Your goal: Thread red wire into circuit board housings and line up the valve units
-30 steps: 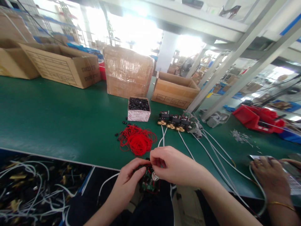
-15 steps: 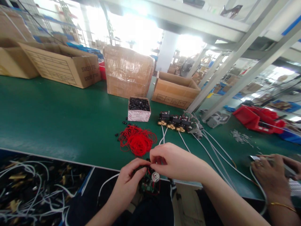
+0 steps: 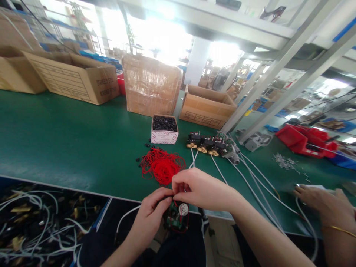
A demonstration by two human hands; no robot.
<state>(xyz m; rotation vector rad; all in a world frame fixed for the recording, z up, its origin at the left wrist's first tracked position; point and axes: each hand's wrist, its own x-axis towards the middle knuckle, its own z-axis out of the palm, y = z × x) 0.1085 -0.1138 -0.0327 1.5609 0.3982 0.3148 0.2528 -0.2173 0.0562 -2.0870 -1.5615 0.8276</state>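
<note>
Over my lap, just off the bench's front edge, my left hand (image 3: 154,209) grips a small device with an exposed green circuit board (image 3: 174,219). A white round part (image 3: 183,209) and thin red wires show on it. My right hand (image 3: 191,187) bends over the device's upper edge with thumb and fingertips pinched together, close to the left fingertips. A red wire seems to run to that pinch, but the fingers hide its end. Beyond my hands lies a tangled pile of red wires (image 3: 165,168) on the green bench (image 3: 83,141).
A small carton of black parts (image 3: 164,137) stands behind the wires. Several valve units with brass fittings (image 3: 203,149) and white cables sit to its right. A blue bin (image 3: 104,213) holds more units at lower left. Another person's hand (image 3: 325,202) works at far right.
My right hand has shifted slightly left towards my left fingertips, showing more of the white round part. The other person's hand at far right has changed position.
</note>
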